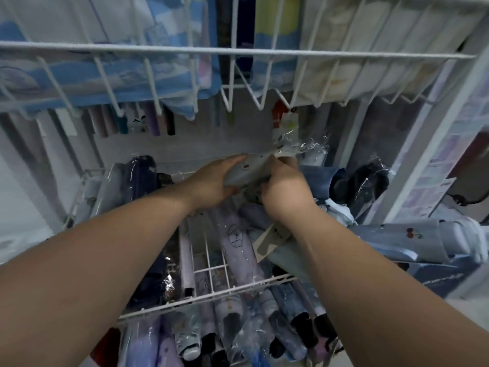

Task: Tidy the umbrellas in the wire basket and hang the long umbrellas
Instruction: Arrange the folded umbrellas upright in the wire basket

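A pale folded umbrella in clear plastic wrap (251,172) is gripped by both the left hand (214,181) and right hand (285,186) over the white wire basket (211,290); folded umbrellas there lie jumbled, so tidying seems unfinished.

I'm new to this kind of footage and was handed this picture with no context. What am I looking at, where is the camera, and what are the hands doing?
There is no machine here, only a person's two bare arms. The single picture comes from a wide-angle camera worn on the person's head, looking forward and down, which is why the arms reach in from the bottom edge.

Below them is a white wire basket filled with folded umbrellas, many in clear plastic sleeves, among them a lilac umbrella with a cartoon drawing. More umbrellas lie to the right, including a grey-blue one with a cherry print.

The left hand and right hand together grip one pale grey wrapped umbrella above the basket.

Overhead is a wire shelf holding blue and cream goods. Long umbrellas hang below it.
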`<state>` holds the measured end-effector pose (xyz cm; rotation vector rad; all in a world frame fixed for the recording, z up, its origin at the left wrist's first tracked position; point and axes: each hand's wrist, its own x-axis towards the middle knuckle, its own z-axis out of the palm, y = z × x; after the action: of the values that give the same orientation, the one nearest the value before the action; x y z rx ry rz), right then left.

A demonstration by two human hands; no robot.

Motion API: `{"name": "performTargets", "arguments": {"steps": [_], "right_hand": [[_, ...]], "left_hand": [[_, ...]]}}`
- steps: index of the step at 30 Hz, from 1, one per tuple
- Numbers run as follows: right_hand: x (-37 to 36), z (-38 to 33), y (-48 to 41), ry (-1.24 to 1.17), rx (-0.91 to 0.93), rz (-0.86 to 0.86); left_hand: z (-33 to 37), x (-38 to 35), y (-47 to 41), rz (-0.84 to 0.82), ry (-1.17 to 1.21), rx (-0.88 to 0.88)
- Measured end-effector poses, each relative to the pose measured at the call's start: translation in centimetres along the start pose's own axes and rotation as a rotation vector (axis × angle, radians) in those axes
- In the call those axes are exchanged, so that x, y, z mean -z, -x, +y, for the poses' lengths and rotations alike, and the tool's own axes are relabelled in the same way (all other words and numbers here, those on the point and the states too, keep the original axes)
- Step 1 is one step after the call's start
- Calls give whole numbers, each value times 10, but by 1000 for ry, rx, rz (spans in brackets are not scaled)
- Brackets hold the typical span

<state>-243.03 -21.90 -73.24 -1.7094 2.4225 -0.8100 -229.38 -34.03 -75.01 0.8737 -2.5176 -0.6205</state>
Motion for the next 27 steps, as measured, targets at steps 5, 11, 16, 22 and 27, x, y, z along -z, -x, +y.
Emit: {"name": "performTargets", "arguments": {"steps": [5, 11, 16, 22, 27], "right_hand": [[3, 7, 2, 43, 53, -71], [-4, 7, 6, -141, 78, 98], [1, -6, -1, -638, -72, 133], [-9, -43, -6, -1167, -203, 81], [-27, -53, 34, -1455, -266, -61]], "left_hand": [[-21, -8, -15, -21, -112, 85], [-18, -8, -13, 95, 1, 40], [24, 15, 3, 186, 484, 109], [65, 17, 44, 157, 1105, 328], [66, 6, 70, 247, 1367, 440]]}}
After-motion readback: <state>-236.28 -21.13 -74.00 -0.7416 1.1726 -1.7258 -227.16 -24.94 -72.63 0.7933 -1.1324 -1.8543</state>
